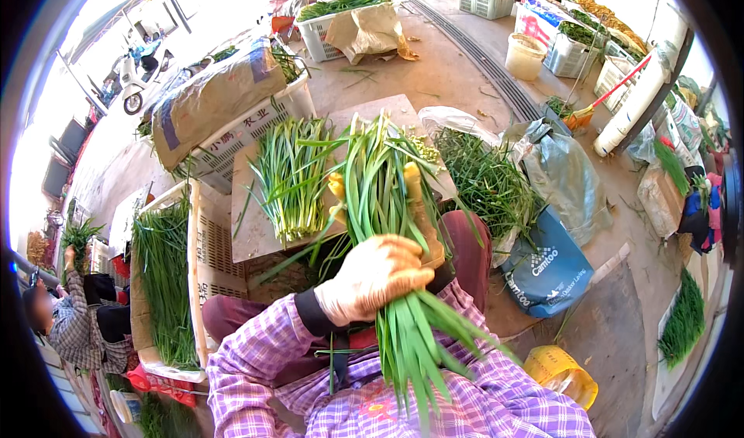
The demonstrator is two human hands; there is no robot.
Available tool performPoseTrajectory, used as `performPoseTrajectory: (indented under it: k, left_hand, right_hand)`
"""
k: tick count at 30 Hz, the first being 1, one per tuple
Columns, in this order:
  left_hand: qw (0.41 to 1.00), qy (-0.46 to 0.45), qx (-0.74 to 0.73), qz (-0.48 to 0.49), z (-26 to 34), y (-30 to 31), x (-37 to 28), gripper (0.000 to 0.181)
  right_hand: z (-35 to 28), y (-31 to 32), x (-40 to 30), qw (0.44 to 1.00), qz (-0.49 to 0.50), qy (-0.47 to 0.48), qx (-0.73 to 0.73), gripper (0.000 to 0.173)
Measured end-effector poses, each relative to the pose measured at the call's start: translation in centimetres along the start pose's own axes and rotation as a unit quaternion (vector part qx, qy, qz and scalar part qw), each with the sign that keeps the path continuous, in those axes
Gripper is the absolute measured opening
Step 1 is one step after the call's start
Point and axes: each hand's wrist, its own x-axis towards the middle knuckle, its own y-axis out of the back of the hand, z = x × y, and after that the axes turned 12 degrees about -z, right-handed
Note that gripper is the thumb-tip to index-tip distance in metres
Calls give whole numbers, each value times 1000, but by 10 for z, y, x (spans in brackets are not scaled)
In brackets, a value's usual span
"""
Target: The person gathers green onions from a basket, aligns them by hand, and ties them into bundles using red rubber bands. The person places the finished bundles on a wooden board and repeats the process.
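Note:
A bunch of long green leaves, apparently garlic chives [375,188], lies across both hands above my lap, with its pale ends pointing away from me. My left hand [375,275] is closed around the leaves lower down, and the loose tips hang over my plaid shirt. Wrapped around the bunch from beneath and the right is my right hand [424,228]; yellow covers show on its fingertips, and the leaves hide its palm. A second bunch of chives [293,176] rests on a low board [250,234], left of the held bunch.
A white crate [197,275] of greens stands left; a cardboard-covered crate [244,130] is beyond it. Right are a heap of loose leaves [488,176], a blue bag [546,269] and a yellow container [561,374]. A white post [633,106] rises farther right. Another person sits at far left.

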Motion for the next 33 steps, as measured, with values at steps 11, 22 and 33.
performPoseTrajectory:
  k: [11,22,33]
  left_hand:
    - [934,178,-15,-310,70,42,-13,68]
    - [770,518,-303,216,-48,52,-93,119]
    - [724,404,-444,340,-37,2,-97,45]
  right_hand:
    - [10,33,-15,976,139,-7,-167,54]
    - [61,37,10,903,194,85,-374,38]
    - [109,47,-24,515,239,-53,-822,25]
